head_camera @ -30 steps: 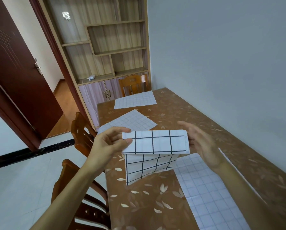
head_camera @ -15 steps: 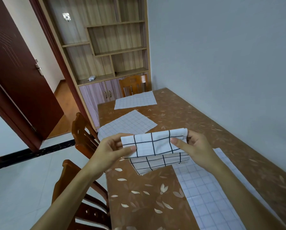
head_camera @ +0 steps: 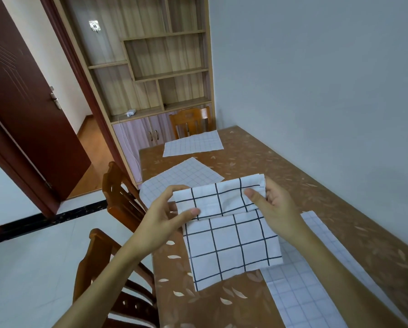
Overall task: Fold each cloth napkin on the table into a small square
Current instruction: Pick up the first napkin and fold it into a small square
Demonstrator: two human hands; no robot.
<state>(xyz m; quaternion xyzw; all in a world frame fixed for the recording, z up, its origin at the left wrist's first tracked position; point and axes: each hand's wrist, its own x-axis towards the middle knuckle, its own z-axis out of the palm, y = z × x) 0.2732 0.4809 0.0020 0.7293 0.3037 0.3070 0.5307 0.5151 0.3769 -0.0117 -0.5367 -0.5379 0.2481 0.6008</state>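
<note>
I hold a white napkin with a bold black grid [head_camera: 231, 235] above the brown table [head_camera: 293, 181]. My left hand [head_camera: 167, 216] pinches its upper left corner and my right hand [head_camera: 271, 204] pinches the upper right. The top band is folded over toward me, and the lower part hangs down in front. Three napkins with a fine grid lie flat: one under my right forearm [head_camera: 311, 287], one in the middle [head_camera: 184, 176], one at the far end [head_camera: 193, 143].
Two wooden chairs [head_camera: 120, 200] stand along the table's left edge, and a third [head_camera: 188, 121] at the far end. A grey wall runs close along the right side. A shelf cabinet [head_camera: 155, 67] and an open dark door [head_camera: 25, 91] are behind.
My right hand closed on the napkin's upper right corner. The hanging lower part has dropped and spread out longer, and the cloth has come closer to me.
</note>
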